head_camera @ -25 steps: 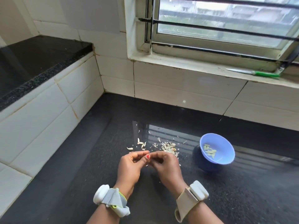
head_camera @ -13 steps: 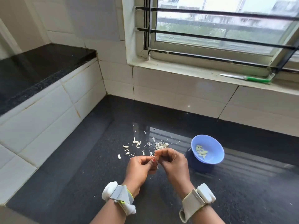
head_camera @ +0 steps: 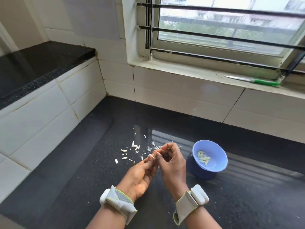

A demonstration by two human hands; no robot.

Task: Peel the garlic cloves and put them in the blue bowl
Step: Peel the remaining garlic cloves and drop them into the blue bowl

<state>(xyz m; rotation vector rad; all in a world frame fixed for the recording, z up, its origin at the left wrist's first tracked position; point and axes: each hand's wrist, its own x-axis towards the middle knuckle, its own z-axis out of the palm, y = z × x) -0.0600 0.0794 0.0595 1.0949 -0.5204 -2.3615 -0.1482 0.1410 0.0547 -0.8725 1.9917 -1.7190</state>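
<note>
A small pale garlic clove point(head_camera: 152, 156) is pinched between the fingertips of both hands, just above the black counter. My left hand point(head_camera: 139, 176) holds it from below, palm turned up. My right hand point(head_camera: 170, 161) grips it from the right with curled fingers. The blue bowl point(head_camera: 212, 147) stands right of my right hand, a little apart from it, with several peeled cloves point(head_camera: 203, 158) inside. Loose garlic skins and bits point(head_camera: 132, 150) lie scattered on the counter just beyond and left of my hands.
A green-handled knife point(head_camera: 255, 80) lies on the window sill at the far right. A white tiled wall runs behind the black counter point(head_camera: 82, 176), and a raised black ledge point(head_camera: 36, 63) stands at the left. Both wrists carry strapped white devices.
The view has shifted, so hands and bowl sit further right and lower in frame. My left palm has turned more upward and the clove shows more clearly between the fingertips.
</note>
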